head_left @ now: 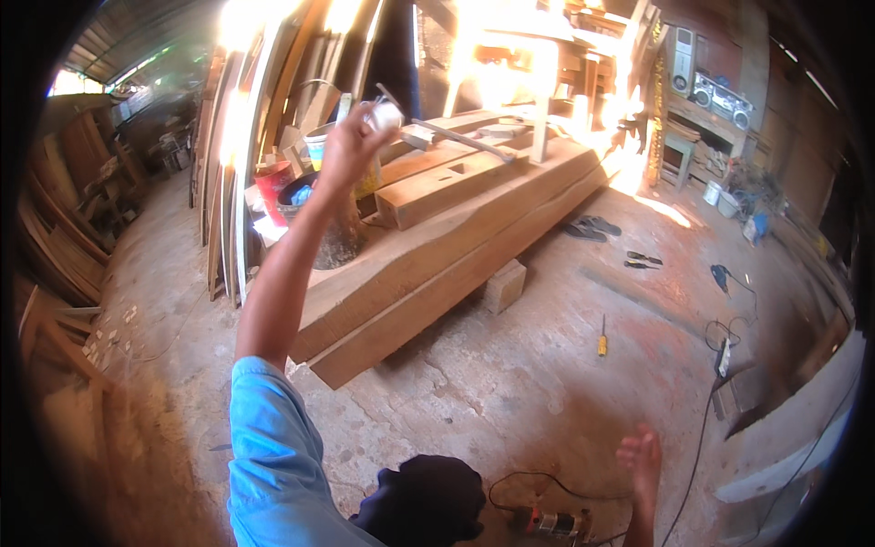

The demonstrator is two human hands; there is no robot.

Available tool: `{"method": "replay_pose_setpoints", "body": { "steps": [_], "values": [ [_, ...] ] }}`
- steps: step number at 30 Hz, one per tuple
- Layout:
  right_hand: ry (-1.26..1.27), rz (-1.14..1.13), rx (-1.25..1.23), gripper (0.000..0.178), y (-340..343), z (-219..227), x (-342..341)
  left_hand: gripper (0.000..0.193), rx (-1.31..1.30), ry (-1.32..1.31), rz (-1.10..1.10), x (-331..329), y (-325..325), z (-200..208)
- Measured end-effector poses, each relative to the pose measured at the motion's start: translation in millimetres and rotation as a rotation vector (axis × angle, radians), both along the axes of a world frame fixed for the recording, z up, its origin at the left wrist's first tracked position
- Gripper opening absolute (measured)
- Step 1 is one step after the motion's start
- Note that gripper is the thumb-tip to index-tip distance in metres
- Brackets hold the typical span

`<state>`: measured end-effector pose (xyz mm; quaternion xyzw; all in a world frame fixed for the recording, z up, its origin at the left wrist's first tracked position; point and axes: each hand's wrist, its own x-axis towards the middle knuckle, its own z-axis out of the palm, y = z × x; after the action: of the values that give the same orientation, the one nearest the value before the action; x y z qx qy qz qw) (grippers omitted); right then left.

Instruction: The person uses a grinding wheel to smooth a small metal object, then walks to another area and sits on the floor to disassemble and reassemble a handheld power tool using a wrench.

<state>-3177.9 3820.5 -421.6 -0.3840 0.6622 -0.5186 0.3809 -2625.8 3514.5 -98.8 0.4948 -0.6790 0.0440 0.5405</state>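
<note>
The left hand point(349, 144), raised far left by the timber point(428, 260), has its fingers closed round a pale object point(385, 116). The right hand point(642, 460), near right, hangs loosely open and empty beside a power tool point(556, 522).

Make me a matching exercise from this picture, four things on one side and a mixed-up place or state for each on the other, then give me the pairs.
Things:
1. Left hand
2. Right hand
3. Screwdriver
4. Sandals

Places and states:
A. Dark, lying near the side of the big timber
B. Raised, closed around a pale object
C. Yellow-handled, lying on the floor
D. Low at the right, open, with no object seen in it

Right pairs: 1-B, 2-D, 3-C, 4-A
</note>
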Motion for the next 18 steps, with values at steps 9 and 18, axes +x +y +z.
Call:
{"method": "replay_pose_setpoints", "body": {
  "steps": [9,18],
  "values": [
    [-0.141,0.187,0.252,0.061,17,-76,30,0.048,0.048,0.052,0.501,143,-133,34],
    [-0.028,0.137,0.336,0.059,49,-82,9,0.059,0.143,-0.196,0.829,182,-194,-14]
  ]
}}
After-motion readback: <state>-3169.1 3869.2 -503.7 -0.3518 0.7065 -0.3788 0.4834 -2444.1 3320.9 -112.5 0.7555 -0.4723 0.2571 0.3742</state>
